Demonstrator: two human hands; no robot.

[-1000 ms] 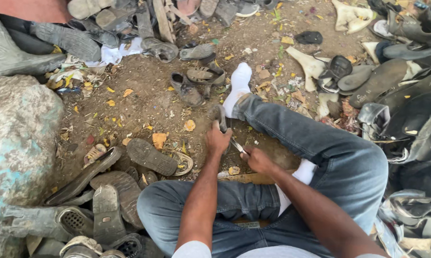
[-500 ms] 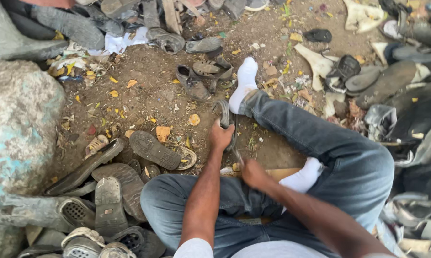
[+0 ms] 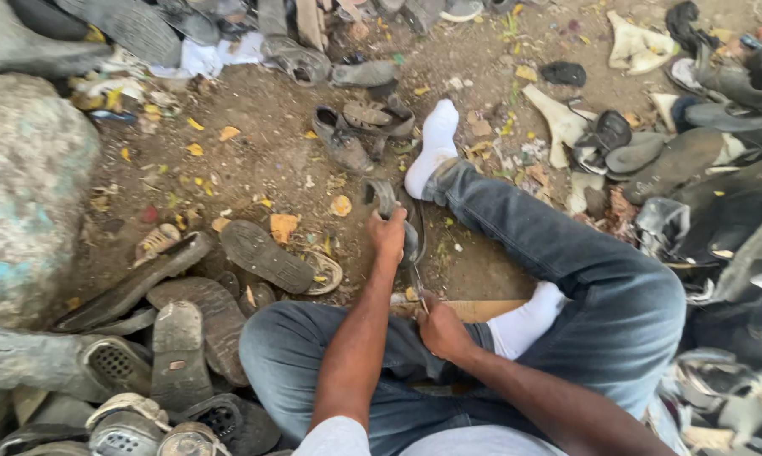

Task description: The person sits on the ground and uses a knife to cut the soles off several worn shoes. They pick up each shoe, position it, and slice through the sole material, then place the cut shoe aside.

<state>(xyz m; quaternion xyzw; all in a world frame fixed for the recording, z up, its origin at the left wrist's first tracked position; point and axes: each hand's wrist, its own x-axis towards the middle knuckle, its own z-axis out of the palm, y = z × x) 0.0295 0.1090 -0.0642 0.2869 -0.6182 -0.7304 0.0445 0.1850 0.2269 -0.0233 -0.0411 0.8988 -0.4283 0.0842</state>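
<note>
I sit on bare earth in blue jeans and white socks, legs folded. My left hand [image 3: 388,232] grips a worn dark shoe sole [image 3: 395,213] and holds it upright in front of my shin. My right hand [image 3: 441,328] is closed around a thin metal blade [image 3: 418,285] whose tip points up at the lower end of that sole. A flat wooden board [image 3: 482,309] lies under my hands, between my legs. The blade's handle is hidden in my fist.
Heaps of old shoes and soles lie at the left front [image 3: 178,338], along the top [image 3: 347,51] and down the right side [image 3: 718,194]. A large grey rock [image 3: 22,194] stands on the left. Yellow leaves dot the dirt.
My right hand has drawn back toward my body along the board, away from the sole. The left hand keeps its grip on the sole. The view has tilted slightly.
</note>
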